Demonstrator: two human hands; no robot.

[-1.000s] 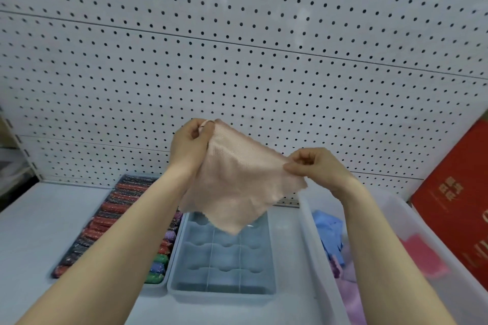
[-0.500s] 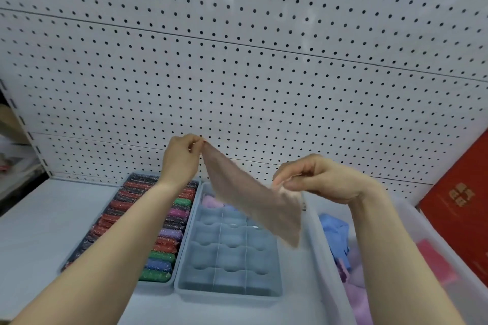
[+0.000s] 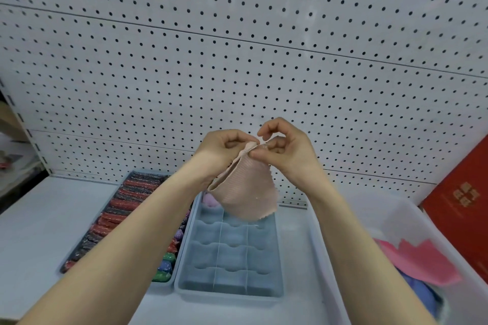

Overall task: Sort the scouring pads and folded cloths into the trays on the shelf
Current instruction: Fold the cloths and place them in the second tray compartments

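Note:
A beige cloth [image 3: 248,190] hangs doubled over in the air above the divided blue-grey tray [image 3: 228,290]. My left hand [image 3: 224,148] and my right hand [image 3: 285,148] meet at its top edge, and both pinch the two corners together. The cloth's lower edge hangs just over the tray's far compartments. One far-left compartment holds a lilac cloth [image 3: 210,199]. To the left lies a second tray [image 3: 163,282] packed with rows of red, dark and coloured scouring pads [image 3: 124,203]; my left forearm covers part of it.
A clear plastic bin [image 3: 396,219] at the right holds a pink cloth [image 3: 420,261] and blue cloths [image 3: 420,290]. A red box [image 3: 462,206] stands beyond it. White pegboard [image 3: 237,60] backs the pale shelf [image 3: 47,219].
My hands came together, bringing the cloth's two held corners to meet. The cloth went from spread open to folded in half, hanging lower over the tray.

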